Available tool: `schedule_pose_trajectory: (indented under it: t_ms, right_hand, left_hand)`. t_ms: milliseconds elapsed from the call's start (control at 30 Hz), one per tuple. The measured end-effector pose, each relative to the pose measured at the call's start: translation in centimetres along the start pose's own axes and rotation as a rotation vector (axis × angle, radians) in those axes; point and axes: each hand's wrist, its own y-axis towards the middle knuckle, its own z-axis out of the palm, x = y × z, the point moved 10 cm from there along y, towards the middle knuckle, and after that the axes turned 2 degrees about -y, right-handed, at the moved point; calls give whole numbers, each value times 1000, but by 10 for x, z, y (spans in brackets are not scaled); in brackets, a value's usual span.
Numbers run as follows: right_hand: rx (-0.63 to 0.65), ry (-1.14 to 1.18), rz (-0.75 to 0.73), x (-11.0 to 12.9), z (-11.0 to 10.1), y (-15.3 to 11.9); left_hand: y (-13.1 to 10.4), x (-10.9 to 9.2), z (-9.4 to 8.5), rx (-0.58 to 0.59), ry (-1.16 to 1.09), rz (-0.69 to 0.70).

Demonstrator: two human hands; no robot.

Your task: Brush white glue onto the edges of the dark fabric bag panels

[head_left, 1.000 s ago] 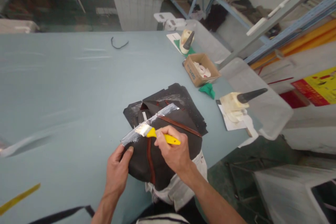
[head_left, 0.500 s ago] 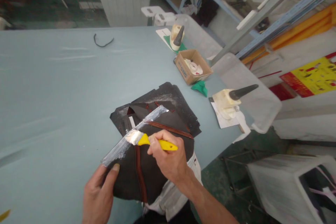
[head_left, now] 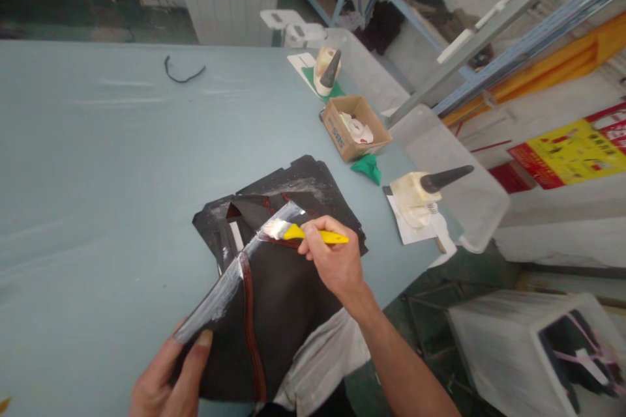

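My right hand (head_left: 335, 257) grips a brush with a yellow handle (head_left: 325, 235). Its white-coated bristles (head_left: 276, 229) press on the edge of a dark brown panel (head_left: 288, 293) with reddish-brown strips. A whitish wet-looking band (head_left: 215, 303) runs along that edge. At the panel's near left corner, my left hand (head_left: 173, 368) pinches it, thumb on top and fingers underneath. Under the far part of the panel lies a black board (head_left: 317, 176) smeared with white. White cloth (head_left: 323, 358) hangs at the near side of the panel.
To the right on the blue-grey table (head_left: 98, 176) are a cardboard box (head_left: 342, 137), a green scrap (head_left: 368, 168) and two cream containers with dark spouts, the nearer container (head_left: 413, 199) on a white card. A black cord (head_left: 183, 80) lies at the back. Clear plastic bins (head_left: 469, 202) stand beyond.
The brush has moved up along the edge, away from my left hand. My left hand has shifted down and left with the panel's corner, and the panel has turned slightly.
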Motion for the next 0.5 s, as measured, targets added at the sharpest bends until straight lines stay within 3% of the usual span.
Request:
schedule_pose_trajectory:
  t_ms: [200,400,500]
  right_hand:
    - [-155,11,6,-9,-23,27]
    - [82,12,-6,7,9,-4]
    - [-35,-64,-7,-1,-16,4]
  left_hand:
    - [-4,-8,1,-47,-30,-19]
    - [-5,-9,3,-52,-75,-37]
    - [-6,-7,1,-52,-51,-37]
